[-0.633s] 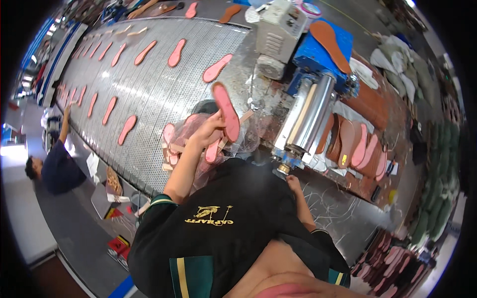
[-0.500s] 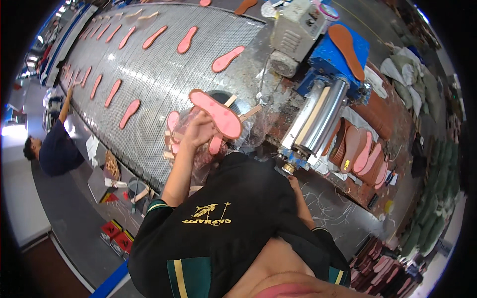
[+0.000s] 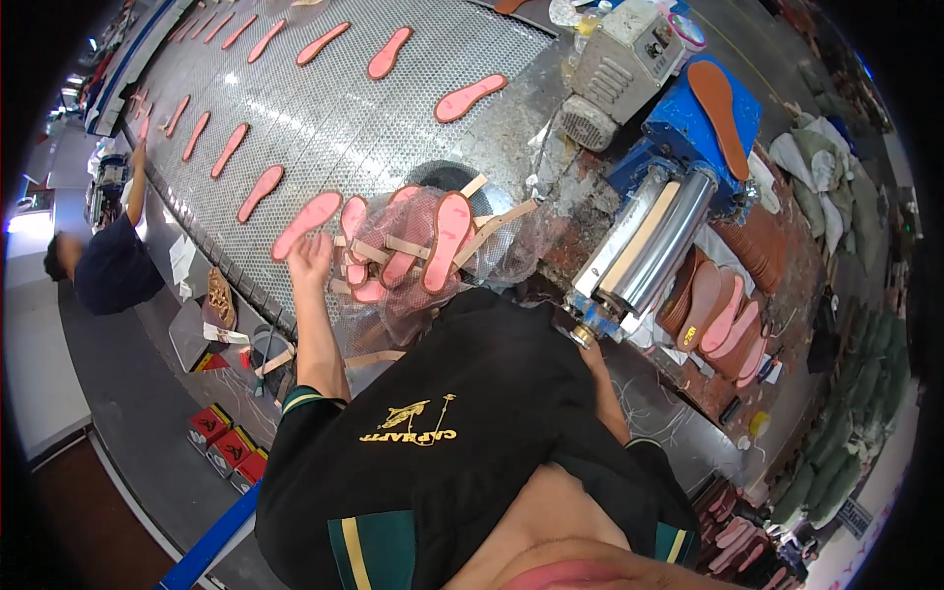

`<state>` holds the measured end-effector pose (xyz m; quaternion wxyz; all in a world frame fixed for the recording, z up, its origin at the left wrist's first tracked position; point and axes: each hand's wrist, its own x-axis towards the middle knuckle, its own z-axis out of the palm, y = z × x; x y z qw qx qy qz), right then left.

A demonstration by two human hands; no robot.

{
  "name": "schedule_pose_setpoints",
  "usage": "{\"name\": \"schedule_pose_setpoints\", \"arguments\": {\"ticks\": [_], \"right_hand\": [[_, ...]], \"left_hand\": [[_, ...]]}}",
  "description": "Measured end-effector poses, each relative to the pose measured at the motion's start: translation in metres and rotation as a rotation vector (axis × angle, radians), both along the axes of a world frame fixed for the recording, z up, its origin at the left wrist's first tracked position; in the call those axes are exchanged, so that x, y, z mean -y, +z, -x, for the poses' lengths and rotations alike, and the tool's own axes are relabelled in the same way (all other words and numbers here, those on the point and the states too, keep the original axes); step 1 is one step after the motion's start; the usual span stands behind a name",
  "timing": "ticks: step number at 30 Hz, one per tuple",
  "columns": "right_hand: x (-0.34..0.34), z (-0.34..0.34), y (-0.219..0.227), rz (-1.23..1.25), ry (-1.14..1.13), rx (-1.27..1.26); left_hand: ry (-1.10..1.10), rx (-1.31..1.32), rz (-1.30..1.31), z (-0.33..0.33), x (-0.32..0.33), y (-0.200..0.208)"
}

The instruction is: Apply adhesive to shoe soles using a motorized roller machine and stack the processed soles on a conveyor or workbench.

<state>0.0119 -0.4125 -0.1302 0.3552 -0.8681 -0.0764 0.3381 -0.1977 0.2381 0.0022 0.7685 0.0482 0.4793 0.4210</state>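
Observation:
My left hand (image 3: pixel 311 261) is closed on the near end of a pink shoe sole (image 3: pixel 307 222) with a brown rim, at the near part of the mesh conveyor belt (image 3: pixel 334 118). I cannot tell whether that sole touches the mesh. Just right of it, more pink soles (image 3: pixel 447 243) and tan strips (image 3: pixel 405 248) lie in a heap on clear plastic wrap (image 3: pixel 506 251). My right forearm (image 3: pixel 607 398) reaches beside my body to the brass end of a steel roller machine (image 3: pixel 644 251); the fingers of my right hand (image 3: pixel 592 356) are hidden.
Rows of pink soles run along the belt. A grey motor (image 3: pixel 629 64) and a brown sole (image 3: pixel 718 118) on a blue housing stand at upper right. Brown and pink soles (image 3: pixel 723 315) are stacked right of the roller. A co-worker (image 3: pixel 108 246) reaches to the belt's left edge.
My left hand has carried the pink sole from over the heap leftward to the belt's near part. The heap is more exposed now. My right arm stays by the roller machine.

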Motion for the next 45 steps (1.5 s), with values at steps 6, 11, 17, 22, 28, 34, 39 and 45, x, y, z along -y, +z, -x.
{"name": "schedule_pose_setpoints", "arguments": {"ticks": [6,11,17,22,28,34,39,45], "right_hand": [[0.009,0.022,0.02,-0.114,-0.325,-0.288],[0.052,0.011,0.073,-0.264,-0.536,0.187],[0.022,-0.083,0.234,-0.276,-0.724,0.621],[-0.045,-0.157,0.375,-0.511,-0.54,0.926],[-0.119,-0.274,0.399,-0.147,-0.233,1.325],[-0.136,-0.319,0.381,0.202,-0.124,1.293],[-0.129,-0.321,0.382,-0.622,-0.29,1.259],[-0.07,-0.235,0.361,-1.27,-0.858,0.5]], "left_hand": [[-0.246,-0.301,-0.185,-0.02,0.037,0.008],[-0.761,-0.947,-1.272,-0.094,0.112,0.064],[-0.827,-1.218,-1.851,-0.13,0.15,0.103],[-1.181,-0.779,-1.768,-0.172,0.181,0.113],[-1.593,-0.477,-1.775,-0.19,0.243,0.127],[-1.669,-0.344,-1.706,-0.158,0.28,0.091],[-1.746,-0.385,-1.561,-0.145,0.282,0.089],[-1.728,-0.402,-1.559,-0.149,0.268,0.081]]}}
